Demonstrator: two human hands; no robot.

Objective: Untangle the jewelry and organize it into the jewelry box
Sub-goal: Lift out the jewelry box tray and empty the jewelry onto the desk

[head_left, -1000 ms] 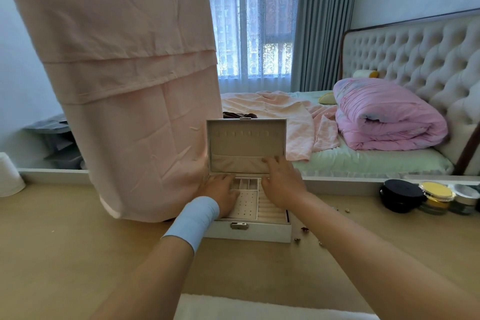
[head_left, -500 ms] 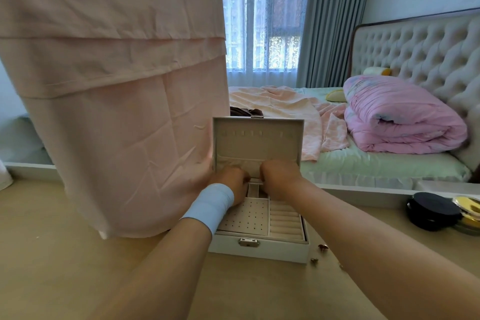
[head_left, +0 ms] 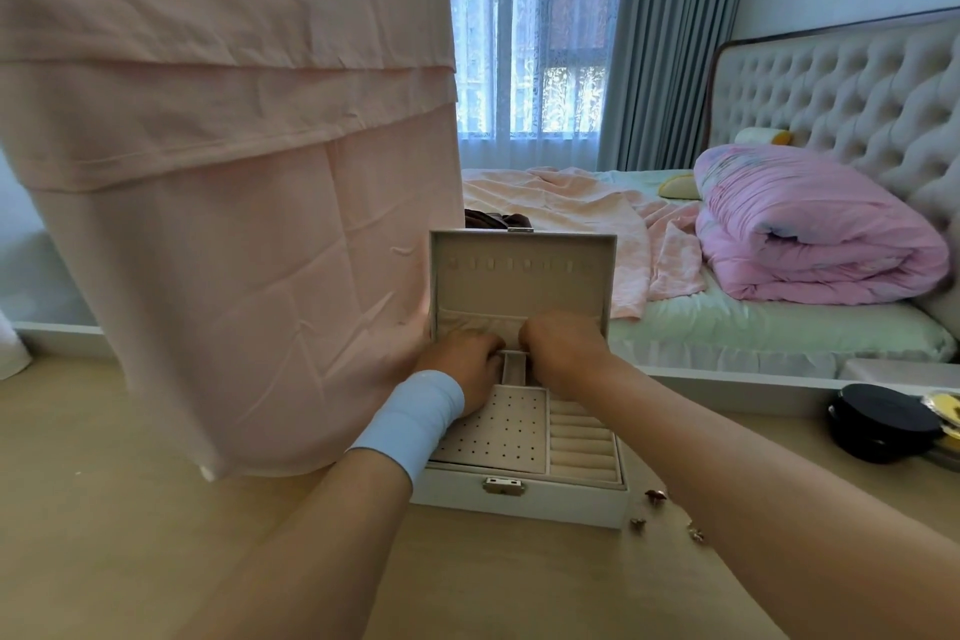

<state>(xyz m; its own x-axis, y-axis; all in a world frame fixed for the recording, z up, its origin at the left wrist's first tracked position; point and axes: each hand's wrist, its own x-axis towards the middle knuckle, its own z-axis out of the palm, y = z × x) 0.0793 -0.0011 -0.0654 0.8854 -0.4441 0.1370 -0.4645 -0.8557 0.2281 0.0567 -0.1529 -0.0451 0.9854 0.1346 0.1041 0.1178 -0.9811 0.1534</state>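
Observation:
A white jewelry box (head_left: 519, 502) stands open on the wooden table, its beige lid (head_left: 522, 283) upright. Inside are an earring panel with holes (head_left: 498, 437) and ring rolls (head_left: 582, 447). My left hand (head_left: 462, 364), with a blue wristband, and my right hand (head_left: 563, 348) are side by side at the box's rear compartments, just below the lid pocket. Their backs face me and the fingers curl down out of sight. What they touch or hold is hidden. Small loose jewelry pieces (head_left: 655, 495) lie on the table right of the box.
A large pink cloth (head_left: 234, 224) hangs down to the table just left of the box. A black round case (head_left: 883, 424) and a yellow-lidded jar (head_left: 943, 405) sit at the far right. Behind the table's ledge is a bed with a pink quilt (head_left: 810, 234).
Both hands have moved from the front trays back to the rear of the box under the lid. The view has come closer to the box.

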